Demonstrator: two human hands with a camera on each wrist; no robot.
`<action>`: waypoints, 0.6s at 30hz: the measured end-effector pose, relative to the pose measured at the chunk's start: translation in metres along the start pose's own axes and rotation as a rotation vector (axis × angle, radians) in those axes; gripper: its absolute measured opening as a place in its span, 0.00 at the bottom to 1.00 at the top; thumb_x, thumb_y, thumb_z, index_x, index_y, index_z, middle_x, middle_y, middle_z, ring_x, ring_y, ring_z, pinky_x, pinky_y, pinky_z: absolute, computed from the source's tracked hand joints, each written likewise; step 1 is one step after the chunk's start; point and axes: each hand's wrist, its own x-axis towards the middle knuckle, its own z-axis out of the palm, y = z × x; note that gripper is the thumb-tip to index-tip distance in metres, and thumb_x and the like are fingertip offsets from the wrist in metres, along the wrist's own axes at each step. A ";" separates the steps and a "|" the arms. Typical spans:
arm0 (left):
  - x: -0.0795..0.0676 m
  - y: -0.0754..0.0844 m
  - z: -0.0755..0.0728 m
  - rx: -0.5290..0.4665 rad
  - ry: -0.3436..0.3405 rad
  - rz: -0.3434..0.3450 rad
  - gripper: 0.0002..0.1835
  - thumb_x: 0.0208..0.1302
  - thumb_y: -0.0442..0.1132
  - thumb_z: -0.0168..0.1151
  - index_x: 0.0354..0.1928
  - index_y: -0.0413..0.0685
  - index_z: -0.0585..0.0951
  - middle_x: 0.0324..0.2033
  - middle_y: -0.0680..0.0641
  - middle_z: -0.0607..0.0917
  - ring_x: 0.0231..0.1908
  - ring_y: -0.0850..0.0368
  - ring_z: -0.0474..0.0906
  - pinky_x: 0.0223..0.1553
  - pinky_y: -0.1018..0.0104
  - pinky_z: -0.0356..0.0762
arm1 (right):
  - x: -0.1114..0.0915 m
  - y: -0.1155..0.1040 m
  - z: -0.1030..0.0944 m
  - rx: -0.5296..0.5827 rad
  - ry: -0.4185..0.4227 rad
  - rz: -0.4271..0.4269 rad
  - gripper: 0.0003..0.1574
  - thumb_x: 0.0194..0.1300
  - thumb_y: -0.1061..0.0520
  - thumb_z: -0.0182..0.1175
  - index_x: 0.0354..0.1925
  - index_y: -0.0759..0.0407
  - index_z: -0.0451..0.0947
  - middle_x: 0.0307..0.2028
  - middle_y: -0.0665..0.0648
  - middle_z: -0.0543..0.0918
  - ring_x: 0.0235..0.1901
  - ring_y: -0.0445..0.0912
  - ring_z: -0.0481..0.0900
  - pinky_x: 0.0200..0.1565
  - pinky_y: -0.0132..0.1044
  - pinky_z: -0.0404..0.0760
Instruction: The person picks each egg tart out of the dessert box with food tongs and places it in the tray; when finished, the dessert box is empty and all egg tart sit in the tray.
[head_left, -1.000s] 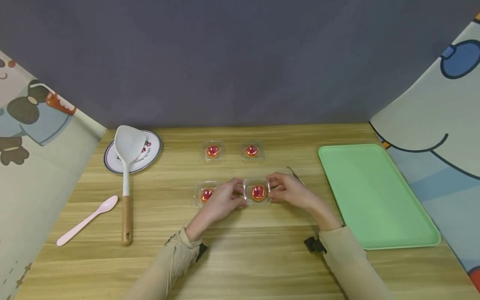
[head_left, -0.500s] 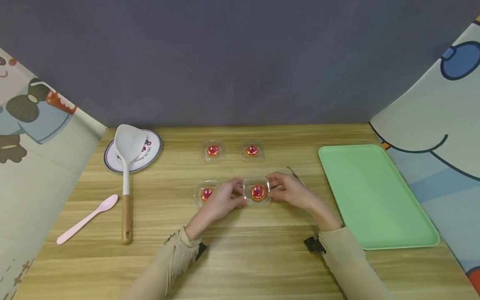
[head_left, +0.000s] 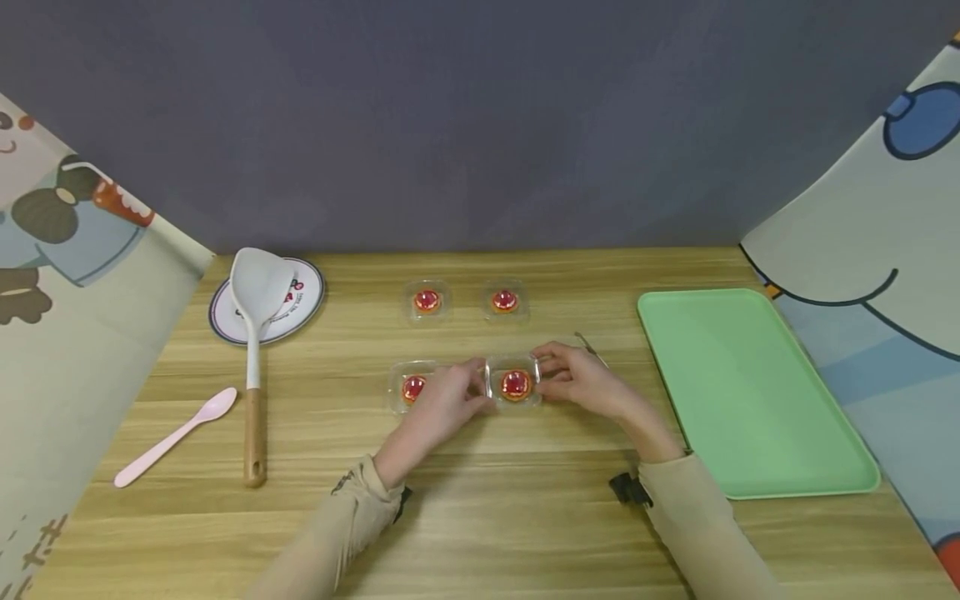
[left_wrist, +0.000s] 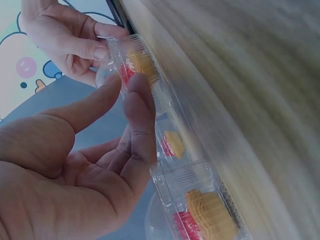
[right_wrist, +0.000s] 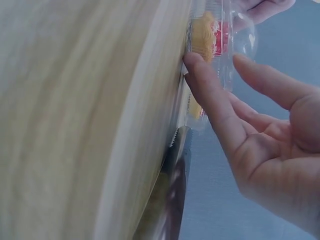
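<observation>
A small clear plastic box (head_left: 513,358) with a domed lid holds a red-topped tart (head_left: 516,385) in the head view. My left hand (head_left: 441,404) holds the box at its left side, thumb and fingertips right at the edge. From the right, my right hand (head_left: 588,383) pinches the opposite side between thumb and forefinger. The tart's yellow fluted crust (left_wrist: 142,66) shows through the plastic in the left wrist view. Just left of it, a second boxed tart (head_left: 413,389) is partly covered by my left hand.
Two more boxed tarts, one on the left (head_left: 427,301) and one on the right (head_left: 505,301), sit farther back. A green tray (head_left: 757,392) lies right. A thin metal utensil (head_left: 592,349) lies behind my right hand. Left are a plate (head_left: 303,304), a white turner (head_left: 255,292) and a pink spoon (head_left: 176,437).
My left hand has shifted very slightly at the box's left side. The box and my right hand stay nearly in place.
</observation>
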 end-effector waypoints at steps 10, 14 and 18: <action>-0.001 0.002 -0.001 0.025 0.010 0.015 0.07 0.62 0.32 0.78 0.30 0.40 0.87 0.56 0.32 0.87 0.32 0.50 0.86 0.53 0.50 0.89 | -0.006 -0.007 0.001 -0.173 0.053 -0.046 0.34 0.72 0.65 0.68 0.69 0.78 0.69 0.58 0.73 0.81 0.44 0.55 0.87 0.43 0.40 0.91; -0.002 0.003 -0.003 0.023 0.001 0.018 0.06 0.62 0.32 0.78 0.32 0.39 0.88 0.58 0.31 0.86 0.24 0.60 0.78 0.48 0.53 0.89 | -0.008 -0.011 0.001 -0.195 0.066 -0.055 0.33 0.73 0.64 0.68 0.69 0.77 0.70 0.56 0.71 0.82 0.42 0.52 0.86 0.39 0.37 0.89; -0.004 0.004 -0.007 0.014 0.000 0.013 0.06 0.62 0.32 0.78 0.30 0.40 0.88 0.62 0.30 0.83 0.22 0.62 0.75 0.40 0.62 0.87 | -0.010 -0.014 0.001 -0.175 0.059 -0.056 0.34 0.73 0.64 0.68 0.71 0.78 0.69 0.54 0.70 0.82 0.40 0.52 0.85 0.35 0.36 0.89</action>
